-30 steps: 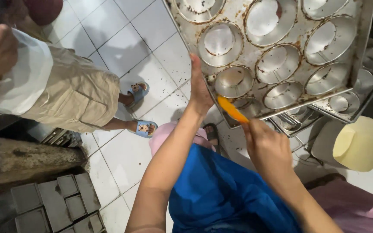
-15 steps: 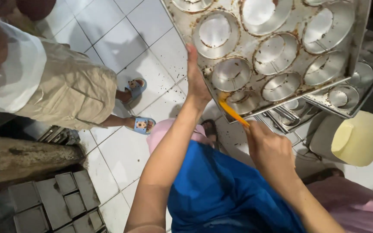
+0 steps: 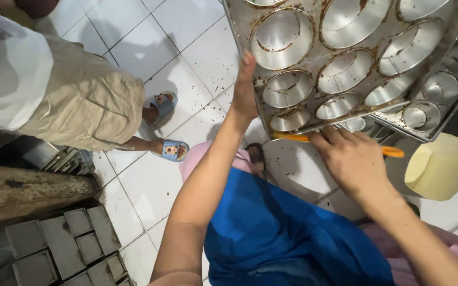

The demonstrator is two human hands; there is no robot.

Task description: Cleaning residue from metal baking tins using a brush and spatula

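Two bare hands are at work over a blue apron (image 3: 271, 233) that fills the near foreground, with pink cloth (image 3: 430, 249) showing at its right edge. Closest on the right, the right hand (image 3: 353, 161) is curled round a thin orange scraper (image 3: 393, 152), fingers closed on its middle so that one orange end pokes out toward the right and the other lies along the lower rim of the baking tray (image 3: 239, 32). Just beyond it, the left hand (image 3: 245, 90) is stretched flat and open, fingers straight and pointing away, its palm pressed against the tray's left edge; it steadies the tray rather than gripping it.

That tray is a battered metal mould with rows of round cups, stained brown round the rims, tilted up in front of the person. Behind its right corner a second cup tray (image 3: 433, 103) rests lower, partly hidden. A pale yellow tub (image 3: 441, 167) sits near the right hand, on the floor side.

To the left, near the bottom, a dark stack of small square tins (image 3: 64, 249) stands beside a grimy ledge (image 3: 27, 188). Farther off on the white tiled floor (image 3: 149, 63), scattered with crumbs, another person stands in beige shorts (image 3: 80, 100) and blue sandals (image 3: 173, 150), a white cloth (image 3: 14, 79) hanging at their side.
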